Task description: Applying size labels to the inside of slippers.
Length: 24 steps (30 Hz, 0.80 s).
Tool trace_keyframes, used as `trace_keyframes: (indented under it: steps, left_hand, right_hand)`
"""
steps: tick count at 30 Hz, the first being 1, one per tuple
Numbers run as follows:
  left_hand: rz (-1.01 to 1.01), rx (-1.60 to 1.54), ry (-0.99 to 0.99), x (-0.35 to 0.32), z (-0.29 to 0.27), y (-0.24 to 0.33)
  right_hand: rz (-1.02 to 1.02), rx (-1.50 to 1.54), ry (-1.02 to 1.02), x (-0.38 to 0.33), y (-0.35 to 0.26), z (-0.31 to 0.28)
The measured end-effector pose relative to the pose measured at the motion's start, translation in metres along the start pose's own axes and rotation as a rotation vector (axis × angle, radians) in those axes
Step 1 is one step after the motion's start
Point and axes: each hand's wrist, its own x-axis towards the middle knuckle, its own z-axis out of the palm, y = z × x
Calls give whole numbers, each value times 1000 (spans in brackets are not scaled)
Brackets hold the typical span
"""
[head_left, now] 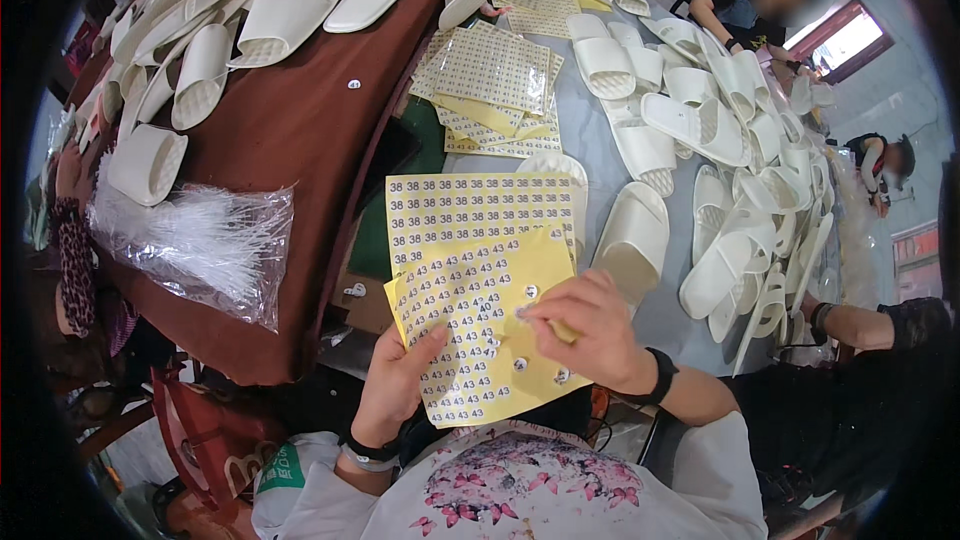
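— What's over on the left?
— A clear plastic bag of white ties (195,240) on brown cloth.
— And the hands?
— The left hand (392,380) grips the yellow sheet of round white stickers (480,325) from below; the right hand (585,325) pinches one sticker. White foam slippers (700,140) lie beyond, right.

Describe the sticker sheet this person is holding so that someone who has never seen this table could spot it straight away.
Start at the grey table covered in white slippers and come to its near edge, just in front of the person. There the left hand grips a yellow sticker sheet while the right hand picks at it. Unlike the flat sheets beyond it, it is lifted and tilted, with bare yellow backing along its right side.
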Motion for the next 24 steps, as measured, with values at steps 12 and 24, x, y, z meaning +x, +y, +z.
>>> trace_keyframes:
  steps: [12, 24]
  left_hand:
    - [58, 80, 30, 6, 11, -6]
    - [42, 131, 19, 2, 12, -4]
  right_hand:
    - [-224, -321, 7, -3, -19, -3]
    - [-360, -426, -187, 1, -20, -5]
